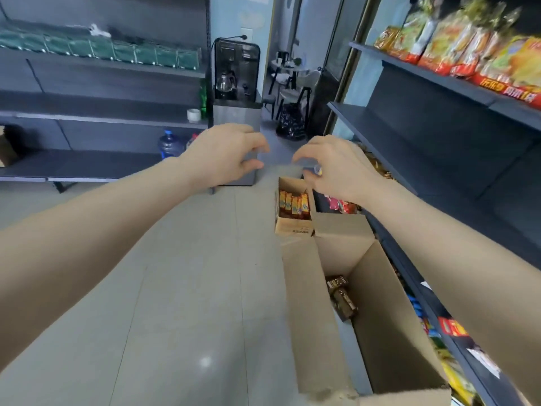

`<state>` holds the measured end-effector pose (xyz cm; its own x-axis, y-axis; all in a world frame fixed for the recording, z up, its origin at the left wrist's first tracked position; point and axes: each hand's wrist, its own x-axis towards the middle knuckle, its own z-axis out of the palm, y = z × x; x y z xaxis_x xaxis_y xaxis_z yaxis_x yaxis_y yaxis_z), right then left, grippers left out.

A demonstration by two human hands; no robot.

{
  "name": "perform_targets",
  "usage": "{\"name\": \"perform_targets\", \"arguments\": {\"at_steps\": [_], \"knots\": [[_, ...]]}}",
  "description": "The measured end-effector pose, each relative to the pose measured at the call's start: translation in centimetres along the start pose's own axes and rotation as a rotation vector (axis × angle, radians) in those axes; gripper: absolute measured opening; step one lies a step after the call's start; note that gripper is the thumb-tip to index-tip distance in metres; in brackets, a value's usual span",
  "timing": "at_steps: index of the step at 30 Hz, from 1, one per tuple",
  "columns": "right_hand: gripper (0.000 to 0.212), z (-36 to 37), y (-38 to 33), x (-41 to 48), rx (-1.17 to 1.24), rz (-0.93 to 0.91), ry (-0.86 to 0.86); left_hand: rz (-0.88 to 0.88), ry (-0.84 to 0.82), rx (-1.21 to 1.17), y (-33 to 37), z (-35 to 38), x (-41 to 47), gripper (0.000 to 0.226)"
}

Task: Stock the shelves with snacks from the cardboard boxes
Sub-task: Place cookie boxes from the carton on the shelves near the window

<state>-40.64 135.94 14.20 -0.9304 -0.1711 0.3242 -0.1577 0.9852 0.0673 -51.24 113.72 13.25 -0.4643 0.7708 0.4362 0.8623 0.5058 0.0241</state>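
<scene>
Two hands [222, 155] [339, 174], two cardboard boxes [292, 228] [380, 312], one water jug [169, 145], one white cup [193, 115].

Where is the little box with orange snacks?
The little box sits on the floor right of centre in the head view, just beyond the big cardboard box, below the right hand.

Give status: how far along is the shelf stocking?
Done: top right shelf holds snack bags. In hand: left hand holds nothing; right hand may pinch something small, unclear. Left: orange packets stand in the far box, a few dark packets lie in the near box.
</scene>
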Motion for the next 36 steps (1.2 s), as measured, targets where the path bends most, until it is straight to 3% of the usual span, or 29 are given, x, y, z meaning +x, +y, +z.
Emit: {"name": "perform_targets", "arguments": {"at_steps": [22,36], "knots": [[0.03,21.8,34.3,38.9,-0.005,0.182,-0.057,0.182,-0.061,-0.093,-29.5,27.0,44.7,0.026],[0.033,41.1,52.9,54.7,0.137,0.519,-0.205,0.279,-0.27,-0.307,-43.0,50.8,69.1,0.026]]}}
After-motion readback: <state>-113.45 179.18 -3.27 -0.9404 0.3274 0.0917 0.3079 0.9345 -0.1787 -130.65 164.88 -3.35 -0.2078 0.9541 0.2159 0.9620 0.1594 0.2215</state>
